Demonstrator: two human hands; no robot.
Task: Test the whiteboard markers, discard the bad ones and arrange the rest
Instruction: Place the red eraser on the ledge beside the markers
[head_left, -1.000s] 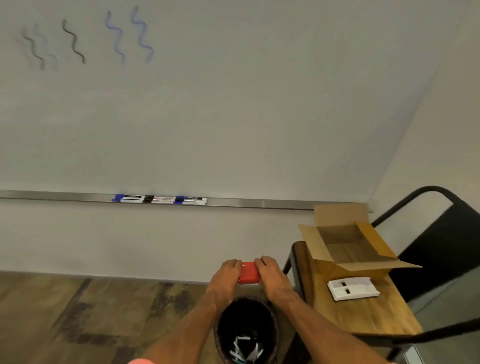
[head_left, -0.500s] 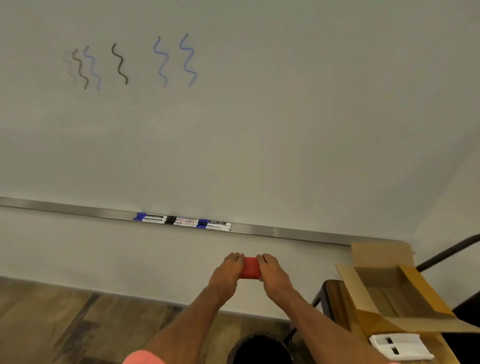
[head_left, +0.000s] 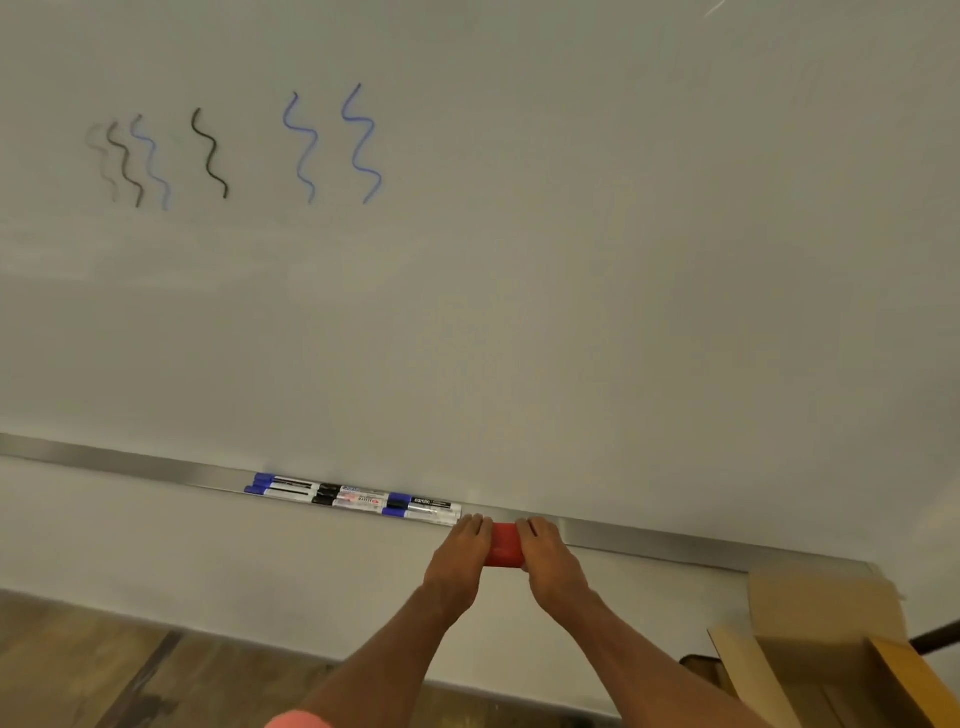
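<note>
Both hands are gripping a red block, most likely a whiteboard eraser (head_left: 503, 544), between them: the left hand (head_left: 460, 558) is pressing on its left end and the right hand (head_left: 548, 560) on its right end, holding it level just in front of the metal marker tray (head_left: 649, 540). Judging by the spot, it is being brought to the tray beside the markers. The whiteboard markers (head_left: 353, 501), blue- and black-capped, are lying end to end and side by side in that tray, just left of the hands. Test squiggles (head_left: 213, 153) are showing on the whiteboard (head_left: 571, 260) above. An open cardboard box (head_left: 831, 649) is sitting at the lower right; its contents cannot be made out.
</note>
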